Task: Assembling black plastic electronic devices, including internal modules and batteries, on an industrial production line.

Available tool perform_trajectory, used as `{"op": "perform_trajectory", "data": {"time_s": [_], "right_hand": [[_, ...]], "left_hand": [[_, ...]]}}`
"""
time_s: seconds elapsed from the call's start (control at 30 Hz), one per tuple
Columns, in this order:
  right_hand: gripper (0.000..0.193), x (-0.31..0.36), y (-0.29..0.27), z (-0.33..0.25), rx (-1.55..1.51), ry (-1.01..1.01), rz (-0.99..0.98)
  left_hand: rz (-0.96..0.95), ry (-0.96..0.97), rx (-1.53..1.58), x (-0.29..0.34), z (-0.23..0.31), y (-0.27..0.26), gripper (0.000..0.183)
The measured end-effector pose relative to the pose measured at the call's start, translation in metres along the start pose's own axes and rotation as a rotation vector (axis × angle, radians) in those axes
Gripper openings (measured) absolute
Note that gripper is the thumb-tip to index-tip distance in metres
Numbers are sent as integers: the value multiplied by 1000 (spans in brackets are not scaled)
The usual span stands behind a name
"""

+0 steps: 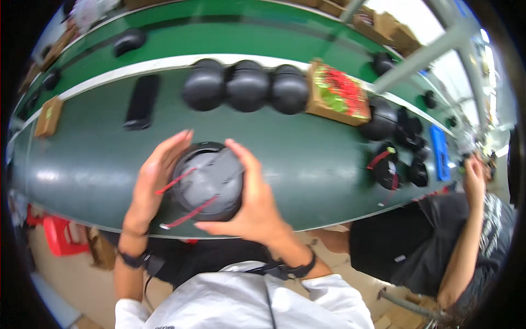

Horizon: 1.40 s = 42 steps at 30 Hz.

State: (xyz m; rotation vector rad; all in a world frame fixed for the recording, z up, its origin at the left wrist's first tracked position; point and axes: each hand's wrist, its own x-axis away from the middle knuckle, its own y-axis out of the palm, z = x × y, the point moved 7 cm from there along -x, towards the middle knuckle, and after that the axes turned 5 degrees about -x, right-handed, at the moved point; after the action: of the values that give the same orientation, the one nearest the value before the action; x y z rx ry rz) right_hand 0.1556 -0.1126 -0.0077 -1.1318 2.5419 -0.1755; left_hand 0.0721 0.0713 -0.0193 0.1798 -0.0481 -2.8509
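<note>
In front of me on the bench lies a round black shell [200, 192] with a grey inner part facing up and two red wire leads ending in small connectors. My left hand [153, 181] lies along its left side, fingers stretched forward and curved around the rim. My right hand [255, 205] cups the right side, thumb at the near edge and fingertips at the far edge. Together they hold the shell between them. The fingers' undersides are partly hidden.
Three black round units [246, 88] stand in a row behind, beside a carton [342, 93] of red and green small parts. A black flat block [143, 101] lies left. Several black parts [386, 167] and a blue tray [440, 152] are at right, near another person [438, 241].
</note>
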Motion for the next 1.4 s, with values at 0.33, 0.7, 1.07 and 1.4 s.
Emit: {"op": "perform_trajectory", "data": {"time_s": [0.33, 0.7, 1.07, 1.4], "right_hand": [[149, 27, 9, 6, 12, 1, 121], [140, 15, 1, -4, 115, -6, 91], [131, -109, -58, -93, 426, -151, -106], [98, -364, -151, 84, 691, 92, 91]], "left_hand": [[79, 35, 51, -9, -27, 19, 59], [89, 62, 44, -2, -11, 26, 69], [36, 336, -208, -82, 76, -5, 75], [495, 172, -962, -219, -1, -224, 87]]}}
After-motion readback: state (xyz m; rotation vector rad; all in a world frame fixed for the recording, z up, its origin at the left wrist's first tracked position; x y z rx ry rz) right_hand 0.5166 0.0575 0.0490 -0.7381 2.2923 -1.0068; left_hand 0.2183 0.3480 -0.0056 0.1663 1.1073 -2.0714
